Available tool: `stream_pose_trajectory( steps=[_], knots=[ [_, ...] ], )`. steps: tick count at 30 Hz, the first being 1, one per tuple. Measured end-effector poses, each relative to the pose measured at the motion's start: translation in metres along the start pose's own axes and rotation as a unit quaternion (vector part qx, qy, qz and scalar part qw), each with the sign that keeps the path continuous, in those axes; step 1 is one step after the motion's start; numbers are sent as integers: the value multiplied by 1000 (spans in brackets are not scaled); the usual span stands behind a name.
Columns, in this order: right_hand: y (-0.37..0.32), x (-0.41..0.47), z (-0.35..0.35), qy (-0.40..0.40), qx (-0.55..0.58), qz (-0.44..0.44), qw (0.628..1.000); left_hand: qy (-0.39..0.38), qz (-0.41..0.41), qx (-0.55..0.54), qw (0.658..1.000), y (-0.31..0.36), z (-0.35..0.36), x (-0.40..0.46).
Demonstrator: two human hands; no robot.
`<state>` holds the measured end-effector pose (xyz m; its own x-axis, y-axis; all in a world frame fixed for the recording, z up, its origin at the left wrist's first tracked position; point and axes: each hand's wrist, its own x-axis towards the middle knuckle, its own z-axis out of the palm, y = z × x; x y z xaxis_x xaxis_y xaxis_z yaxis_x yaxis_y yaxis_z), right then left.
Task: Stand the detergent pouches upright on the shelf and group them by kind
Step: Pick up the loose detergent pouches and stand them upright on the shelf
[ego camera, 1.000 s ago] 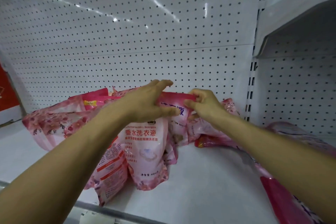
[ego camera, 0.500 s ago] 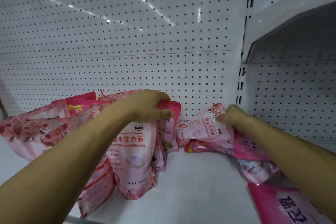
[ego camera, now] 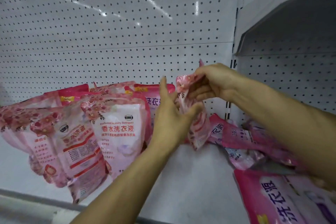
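Pouches [ego camera: 116, 129] at 9 o'clock stand grouped; right hand [ego camera: 216, 82] pinches one [ego camera: 197, 125], left hand [ego camera: 171, 114] open against it; heap [ego camera: 241, 138] at 3 o'clock remains.

bare forearms, no sleeves

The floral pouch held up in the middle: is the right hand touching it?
Touching. The head view shows the right hand pinching the top of the floral pouch.
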<state>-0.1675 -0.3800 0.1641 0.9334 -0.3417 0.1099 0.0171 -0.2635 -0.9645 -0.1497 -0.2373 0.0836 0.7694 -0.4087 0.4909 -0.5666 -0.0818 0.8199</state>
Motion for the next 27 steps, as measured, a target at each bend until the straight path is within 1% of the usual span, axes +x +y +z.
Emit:
stream_pose_trajectory(
  steps=[1,2,4,5,7,9,12,14,16,19,23,25,27],
  knots=[
    [1,-5,-1,-17,-8,-4,1000,33,-20,-84,996,-5,6,-2],
    [4,-10,-3,-37,-11,-5,999,61,-18,-115,991,-9,10,-3],
    [12,-18,-12,-77,-6,-6,997,108,-19,-109,988,-14,13,-5],
    [18,-20,-20,-82,-16,-9,996,123,-31,-108,986,-15,13,-7],
    [33,-20,-34,-57,-58,-9,997,130,-44,-107,985,-20,8,-13],
    [58,-11,-48,-14,-141,5,990,127,-54,-99,985,-25,1,-21],
    [102,13,-60,10,-291,55,955,141,-89,-123,978,-31,-9,-29],
    [122,26,-58,6,-350,112,930,158,-95,-132,974,-32,-15,-34],
    [131,37,-54,19,-388,130,912,165,-92,-126,974,-31,-18,-39],
    [134,51,-49,31,-374,140,916,172,-95,-118,973,-32,-19,-48],
    [138,58,-49,7,-341,161,926,199,-100,-105,969,-33,-23,-57],
    [135,54,-50,-9,-312,143,939,214,-101,-104,966,-32,-27,-63],
    [126,47,-53,-21,-262,93,960,241,-96,-97,961,-30,-32,-70]
  ],
)
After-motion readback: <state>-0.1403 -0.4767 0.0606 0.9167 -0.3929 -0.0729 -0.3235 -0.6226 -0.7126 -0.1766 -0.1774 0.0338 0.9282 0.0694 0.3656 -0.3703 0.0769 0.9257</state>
